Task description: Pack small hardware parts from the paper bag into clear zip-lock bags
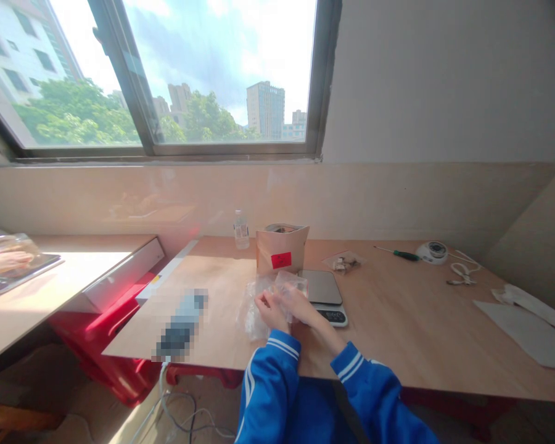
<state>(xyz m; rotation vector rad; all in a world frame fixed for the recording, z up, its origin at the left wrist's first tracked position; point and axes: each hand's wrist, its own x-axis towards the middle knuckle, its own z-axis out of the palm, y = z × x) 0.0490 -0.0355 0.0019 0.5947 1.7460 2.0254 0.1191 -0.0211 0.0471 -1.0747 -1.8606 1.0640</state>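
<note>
My left hand (274, 313) is closed at the near side of some clear plastic bags (255, 311), its fingers curled on the thin film. Close beside it, my right hand (300, 303) pinches a clear plastic bag (292, 281) that stands up above the fingers. Just behind the hands is an upright brown paper pouch (268, 246) with an open top and a red label (281, 259). To the right of it sits a kitchen scale (322, 287) with a bare metal plate, its front partly behind my right forearm.
A plastic bottle (241, 231) stands by the wall. Rightward lie a bag of small parts (345, 262), a screwdriver (404, 254), a dome camera (432, 252) with cable, and white sheets (525, 330). A blurred-out device (180, 327) is at left. A co-worker's hand (7, 262) works at the neighbouring table.
</note>
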